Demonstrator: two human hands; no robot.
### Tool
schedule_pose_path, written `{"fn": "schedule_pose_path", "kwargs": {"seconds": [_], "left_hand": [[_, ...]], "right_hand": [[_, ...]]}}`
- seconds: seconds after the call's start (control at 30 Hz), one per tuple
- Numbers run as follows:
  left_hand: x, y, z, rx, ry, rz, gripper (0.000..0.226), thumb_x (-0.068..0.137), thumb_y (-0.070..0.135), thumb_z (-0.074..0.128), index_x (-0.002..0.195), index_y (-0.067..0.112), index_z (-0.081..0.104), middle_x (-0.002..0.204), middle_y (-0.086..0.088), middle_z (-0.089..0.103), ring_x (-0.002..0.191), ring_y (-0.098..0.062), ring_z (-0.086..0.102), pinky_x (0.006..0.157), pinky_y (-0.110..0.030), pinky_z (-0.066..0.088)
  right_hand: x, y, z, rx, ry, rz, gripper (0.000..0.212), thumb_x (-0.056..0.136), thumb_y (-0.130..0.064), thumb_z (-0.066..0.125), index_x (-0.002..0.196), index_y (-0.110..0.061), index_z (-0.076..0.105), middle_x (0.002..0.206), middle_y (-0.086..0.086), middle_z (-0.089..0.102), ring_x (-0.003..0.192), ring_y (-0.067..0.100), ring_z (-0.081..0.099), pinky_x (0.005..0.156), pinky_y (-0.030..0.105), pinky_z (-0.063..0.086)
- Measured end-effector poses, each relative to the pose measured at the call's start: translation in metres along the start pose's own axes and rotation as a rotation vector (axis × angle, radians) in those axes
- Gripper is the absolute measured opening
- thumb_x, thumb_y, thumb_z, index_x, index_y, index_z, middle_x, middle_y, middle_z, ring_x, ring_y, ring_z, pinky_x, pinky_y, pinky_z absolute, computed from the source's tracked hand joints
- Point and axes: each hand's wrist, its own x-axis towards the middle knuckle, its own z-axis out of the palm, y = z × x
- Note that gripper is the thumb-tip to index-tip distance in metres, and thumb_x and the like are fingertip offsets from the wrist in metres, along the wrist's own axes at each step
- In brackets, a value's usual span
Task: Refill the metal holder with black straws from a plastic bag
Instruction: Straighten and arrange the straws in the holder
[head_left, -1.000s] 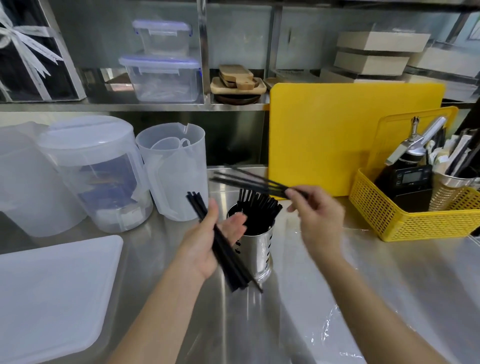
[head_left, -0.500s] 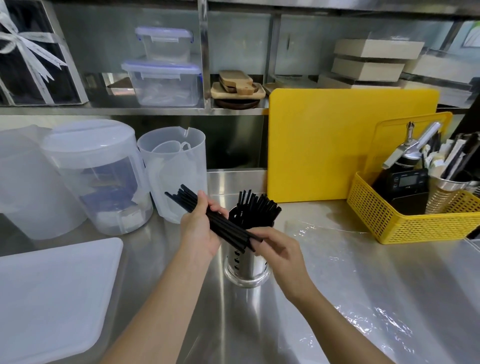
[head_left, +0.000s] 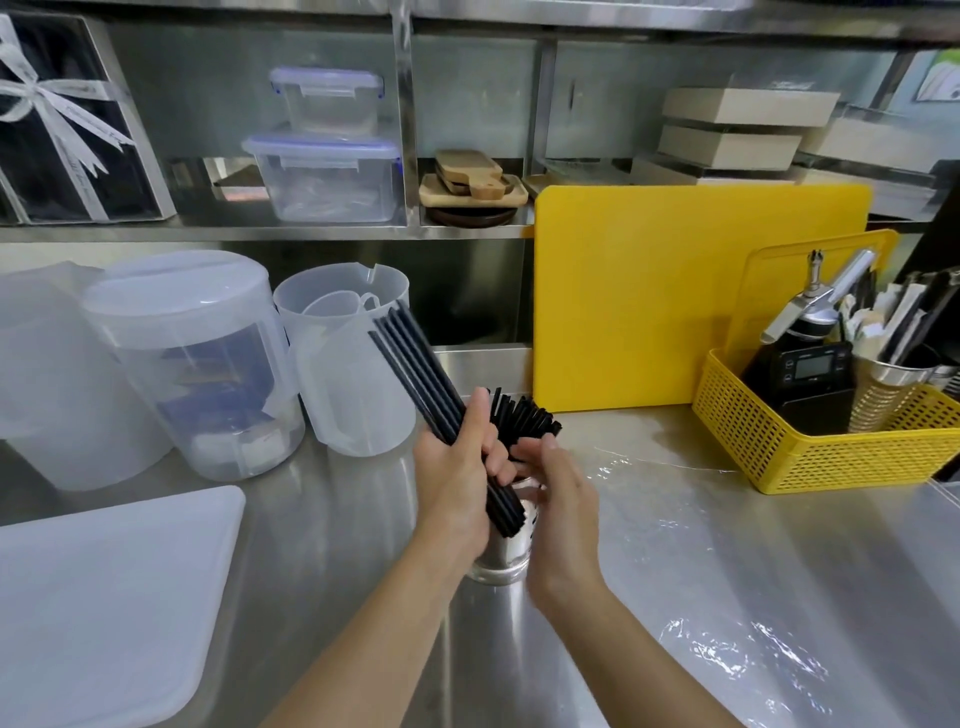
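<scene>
The metal holder (head_left: 500, 553) stands upright on the steel bench (head_left: 332, 545), near its middle and mostly hidden behind both hands. Black straws (head_left: 524, 415) already in it fan out above its rim. The left hand (head_left: 457, 467) grips a bundle of black straws (head_left: 415, 371) with fingers wrapped round its middle. The bundle is tilted, its upper ends pointing up and to the left and its lower ends lying across the front of the holder. The right hand (head_left: 558, 499) is just beside the bundle with its fingers loosely curled towards it. Motion blur hides whether it has hold of any straw.

A clear plastic bag (head_left: 748, 644) lies flat on the bench to the right of the holder. To the left stand a translucent measuring jug (head_left: 353, 395) and a lidded clear canister (head_left: 192, 364), with a white plastic lid (head_left: 104, 597) lying in front of them. A yellow cutting board (head_left: 675, 291) leans upright behind, and a yellow basket (head_left: 800, 462) of utensils sits to its right.
</scene>
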Motion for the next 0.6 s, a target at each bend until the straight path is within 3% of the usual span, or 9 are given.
{"fn": "schedule_pose_path", "kwargs": {"seconds": [0.1, 0.13, 0.23, 0.33, 0.47, 0.53, 0.6], "left_hand": [[0.008, 0.004, -0.012, 0.238, -0.204, 0.016, 0.031, 0.079, 0.019, 0.069, 0.068, 0.012, 0.041, 0.042, 0.001, 0.033, 0.035, -0.013, 0.031, 0.036, -0.023, 0.031], [0.008, 0.003, -0.013, 0.308, -0.25, 0.009, 0.032, 0.079, 0.015, 0.07, 0.066, 0.011, 0.041, 0.041, 0.0, 0.034, 0.034, -0.014, 0.031, 0.037, -0.023, 0.031], [0.002, -0.004, -0.01, 0.466, -0.339, -0.032, 0.031, 0.08, 0.003, 0.067, 0.064, 0.011, 0.041, 0.038, 0.004, 0.038, 0.032, -0.013, 0.033, 0.037, -0.022, 0.03], [-0.005, -0.015, -0.006, 0.593, -0.434, -0.055, 0.028, 0.078, 0.001, 0.068, 0.069, 0.015, 0.045, 0.039, 0.007, 0.039, 0.032, -0.011, 0.036, 0.038, -0.022, 0.032], [-0.006, -0.019, 0.0, 0.693, -0.483, -0.007, 0.029, 0.075, 0.001, 0.07, 0.066, 0.02, 0.051, 0.041, 0.005, 0.047, 0.036, -0.009, 0.043, 0.042, -0.021, 0.038], [-0.004, -0.014, 0.001, 0.665, -0.509, 0.0, 0.021, 0.069, 0.007, 0.075, 0.073, 0.017, 0.057, 0.057, 0.007, 0.059, 0.053, -0.008, 0.054, 0.055, -0.018, 0.045], [0.0, -0.009, -0.006, 0.681, -0.5, 0.031, 0.036, 0.06, 0.024, 0.08, 0.09, 0.021, 0.06, 0.082, 0.007, 0.065, 0.078, -0.007, 0.06, 0.075, -0.018, 0.048]], "right_hand": [[0.012, -0.02, -0.013, -0.112, -0.089, -0.218, 0.01, 0.083, -0.022, 0.064, 0.085, -0.012, 0.063, 0.071, -0.011, 0.063, 0.063, -0.002, 0.054, 0.063, 0.017, 0.041], [0.016, -0.029, -0.016, -0.156, -0.165, -0.263, 0.014, 0.077, -0.024, 0.068, 0.087, -0.015, 0.063, 0.07, -0.012, 0.062, 0.063, -0.004, 0.054, 0.063, 0.014, 0.043], [0.031, -0.051, -0.018, -0.147, -0.45, -0.24, 0.044, 0.062, -0.034, 0.071, 0.103, -0.021, 0.059, 0.084, -0.005, 0.067, 0.082, 0.007, 0.063, 0.074, 0.018, 0.048], [0.038, -0.064, -0.018, -0.127, -0.617, -0.163, 0.05, 0.063, -0.024, 0.073, 0.109, -0.018, 0.054, 0.095, 0.007, 0.07, 0.093, 0.023, 0.066, 0.081, 0.03, 0.052], [0.034, -0.069, -0.005, -0.086, -0.572, -0.169, 0.018, 0.072, -0.007, 0.065, 0.081, -0.011, 0.051, 0.055, 0.005, 0.058, 0.052, 0.024, 0.056, 0.056, 0.031, 0.048], [0.035, -0.071, 0.001, -0.023, -0.503, -0.208, 0.02, 0.076, -0.006, 0.062, 0.069, -0.013, 0.045, 0.048, 0.002, 0.046, 0.043, 0.019, 0.043, 0.048, 0.028, 0.04], [0.039, -0.08, 0.006, 0.003, -0.459, -0.292, 0.027, 0.082, -0.002, 0.06, 0.066, -0.013, 0.041, 0.047, 0.0, 0.042, 0.043, 0.017, 0.04, 0.047, 0.028, 0.037]]}}
